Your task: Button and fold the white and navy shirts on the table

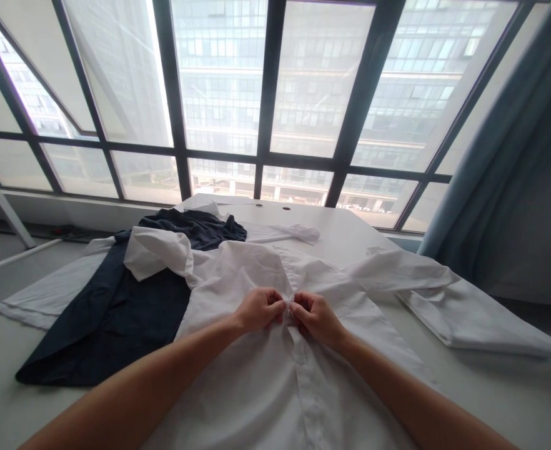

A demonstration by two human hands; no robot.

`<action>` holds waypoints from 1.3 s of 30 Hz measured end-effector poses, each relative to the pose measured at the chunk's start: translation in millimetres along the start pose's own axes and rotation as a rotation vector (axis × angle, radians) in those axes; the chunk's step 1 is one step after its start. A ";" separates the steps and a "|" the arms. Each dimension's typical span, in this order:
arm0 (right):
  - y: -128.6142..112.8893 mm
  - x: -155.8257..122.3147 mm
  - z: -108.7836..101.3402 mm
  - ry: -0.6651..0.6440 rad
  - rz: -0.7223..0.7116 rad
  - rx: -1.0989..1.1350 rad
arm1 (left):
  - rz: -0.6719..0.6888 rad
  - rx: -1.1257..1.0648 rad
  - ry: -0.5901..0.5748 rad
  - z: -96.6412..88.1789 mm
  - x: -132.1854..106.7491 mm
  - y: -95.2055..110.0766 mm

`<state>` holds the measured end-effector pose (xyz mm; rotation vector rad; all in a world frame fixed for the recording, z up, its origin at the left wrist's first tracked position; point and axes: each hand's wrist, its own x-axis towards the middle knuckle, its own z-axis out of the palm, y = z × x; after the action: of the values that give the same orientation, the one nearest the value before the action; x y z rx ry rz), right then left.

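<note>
A white button-up shirt [238,369] lies spread on the table in front of me, its front placket running down the middle. My left hand [262,307] pinches the cloth at the placket from the left. From the right, my right hand [317,316] pinches the placket's other edge, fingertips nearly touching those of the left. Both hands are closed, and the fabric is gathered slightly between them. Any button under the fingertips is hidden. One sleeve of the shirt is bent up at the left; the other stretches to the right.
Dark navy garments [111,325] lie left of the shirt, over another white garment [64,287]. A folded white cloth [486,319] rests at the right on the white table [332,219]. Large windows [223,75] stand behind, with a blue-grey curtain [486,150] at the right.
</note>
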<state>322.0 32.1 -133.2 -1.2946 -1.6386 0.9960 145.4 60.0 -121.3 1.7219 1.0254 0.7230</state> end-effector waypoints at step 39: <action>3.5 -0.8 3.6 0.082 -0.081 -0.167 | -0.014 0.104 0.050 10.1 -3.2 5.4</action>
<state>319.9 31.6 -137.9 -1.3487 -1.7257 0.7612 153.9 51.8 -119.9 1.7917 1.1254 0.7178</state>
